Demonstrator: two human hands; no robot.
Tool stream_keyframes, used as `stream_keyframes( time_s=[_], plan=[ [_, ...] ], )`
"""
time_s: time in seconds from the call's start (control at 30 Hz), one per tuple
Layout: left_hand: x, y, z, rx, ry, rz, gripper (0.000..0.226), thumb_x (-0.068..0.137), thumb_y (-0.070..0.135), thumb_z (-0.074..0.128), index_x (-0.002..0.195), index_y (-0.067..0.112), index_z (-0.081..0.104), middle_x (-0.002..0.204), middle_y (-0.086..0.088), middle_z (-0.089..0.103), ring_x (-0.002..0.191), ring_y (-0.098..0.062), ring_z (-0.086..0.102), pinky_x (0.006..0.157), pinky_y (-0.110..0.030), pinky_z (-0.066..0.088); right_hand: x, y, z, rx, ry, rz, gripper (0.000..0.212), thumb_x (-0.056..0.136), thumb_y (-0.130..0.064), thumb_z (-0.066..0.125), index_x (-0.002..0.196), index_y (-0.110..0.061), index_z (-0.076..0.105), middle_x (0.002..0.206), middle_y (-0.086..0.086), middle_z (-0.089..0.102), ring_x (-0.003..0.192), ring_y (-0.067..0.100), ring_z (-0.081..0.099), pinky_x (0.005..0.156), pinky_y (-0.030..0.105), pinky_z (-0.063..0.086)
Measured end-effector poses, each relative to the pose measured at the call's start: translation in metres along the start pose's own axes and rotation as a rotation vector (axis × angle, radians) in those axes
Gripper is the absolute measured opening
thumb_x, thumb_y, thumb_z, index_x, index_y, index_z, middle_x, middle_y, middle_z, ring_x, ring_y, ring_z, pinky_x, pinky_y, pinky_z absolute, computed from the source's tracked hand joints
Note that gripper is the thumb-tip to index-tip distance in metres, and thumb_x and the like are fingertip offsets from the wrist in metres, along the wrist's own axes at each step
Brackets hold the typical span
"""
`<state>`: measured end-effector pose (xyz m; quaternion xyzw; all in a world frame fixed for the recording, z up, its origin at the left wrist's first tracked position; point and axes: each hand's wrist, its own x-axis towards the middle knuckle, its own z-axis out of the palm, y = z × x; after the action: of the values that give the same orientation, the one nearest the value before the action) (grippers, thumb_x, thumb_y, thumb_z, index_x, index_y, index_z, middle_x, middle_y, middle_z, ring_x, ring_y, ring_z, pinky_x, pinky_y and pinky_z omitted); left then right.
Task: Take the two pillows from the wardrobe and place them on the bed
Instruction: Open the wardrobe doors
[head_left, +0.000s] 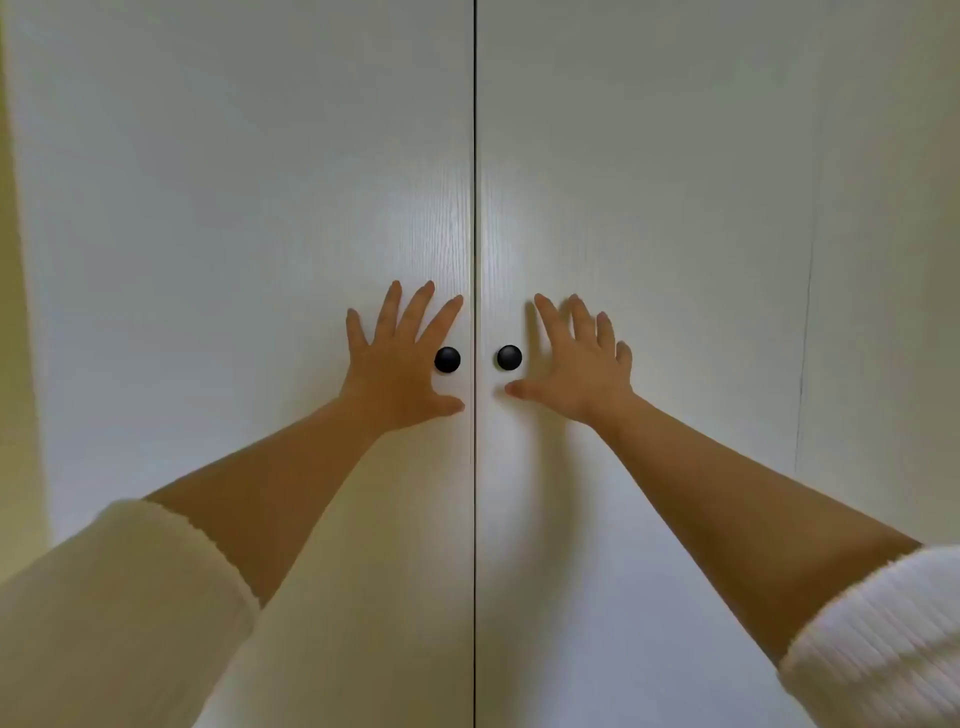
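Cream sleeves (119, 613); left hand (395, 364) and right hand (576, 371) — fingers splayed, gripping nothing — flank the black knobs (447, 359) of the closed wardrobe (260, 208).

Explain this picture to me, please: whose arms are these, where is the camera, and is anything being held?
There is no machine here. A person wears one wide-angle camera on the head, looking forward and down, so you see their own two arms reaching out from cream sleeves. In front stands a white wardrobe with both doors closed and a thin dark seam between them. The left hand is spread open next to the left knob, and the right hand next to the right knob; both knobs are round and black. The fingers are straight and apart, seemingly flat against the doors. Neither hand grips a knob, and nothing is held. No pillows or bed are in view.
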<state>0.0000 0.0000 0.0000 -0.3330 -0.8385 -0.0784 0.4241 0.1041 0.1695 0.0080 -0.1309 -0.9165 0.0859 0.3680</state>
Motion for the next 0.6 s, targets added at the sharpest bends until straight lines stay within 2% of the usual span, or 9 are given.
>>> stream_keyframes(
  time_s=[0.33,0.5,0.6],
  plan=[
    [-0.002,-0.001,0.001,0.085,0.024,0.003,0.11,0.068,0.066,0.059,0.144,0.028,-0.011,0.157,-0.005,-0.011,0.142,-0.03,-0.017,0.109,-0.063,-0.002,0.0,-0.008,0.003,-0.001,0.045,-0.033,0.099,0.07,-0.053,0.067,0.144,-0.037,0.002,0.157,0.004,-0.002,0.143,0.038,-0.002,0.112,0.055,0.01],
    [-0.002,0.0,0.003,0.113,0.034,-0.024,0.115,0.067,0.076,0.047,0.143,0.018,-0.018,0.156,-0.005,-0.014,0.141,-0.029,-0.018,0.109,-0.062,-0.004,-0.002,-0.011,0.006,0.089,0.098,-0.084,0.103,0.07,-0.045,0.071,0.145,-0.034,0.001,0.157,0.008,0.004,0.14,0.034,0.019,0.108,0.051,0.024],
    [-0.004,0.001,0.004,0.147,0.03,-0.027,0.116,0.067,0.08,0.042,0.142,0.015,-0.019,0.156,-0.006,-0.017,0.141,-0.03,-0.019,0.109,-0.062,-0.005,-0.004,-0.013,0.011,0.066,0.131,-0.104,0.095,0.075,-0.043,0.067,0.145,-0.033,0.005,0.155,0.008,0.013,0.139,0.035,0.02,0.106,0.047,0.029]
  ],
)
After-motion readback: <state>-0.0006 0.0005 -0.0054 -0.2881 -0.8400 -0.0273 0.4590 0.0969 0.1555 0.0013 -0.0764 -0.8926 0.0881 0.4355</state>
